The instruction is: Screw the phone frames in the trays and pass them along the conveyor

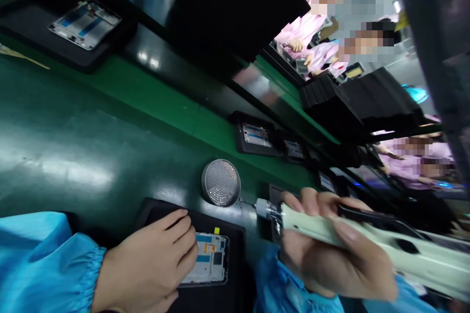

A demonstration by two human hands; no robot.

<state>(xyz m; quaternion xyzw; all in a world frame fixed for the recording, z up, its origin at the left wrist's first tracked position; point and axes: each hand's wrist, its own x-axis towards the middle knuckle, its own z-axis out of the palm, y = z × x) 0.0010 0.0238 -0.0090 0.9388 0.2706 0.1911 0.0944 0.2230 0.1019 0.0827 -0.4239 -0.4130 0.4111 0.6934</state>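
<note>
Across the opened phone (209, 265), your left hand (154, 254) bends its fingers, grip hidden. Your right hand (330, 259) clasps a pale-green electric screwdriver (382, 244).

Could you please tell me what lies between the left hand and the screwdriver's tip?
In the head view, part of the black tray and the near rim of the round dish lie there.
</note>
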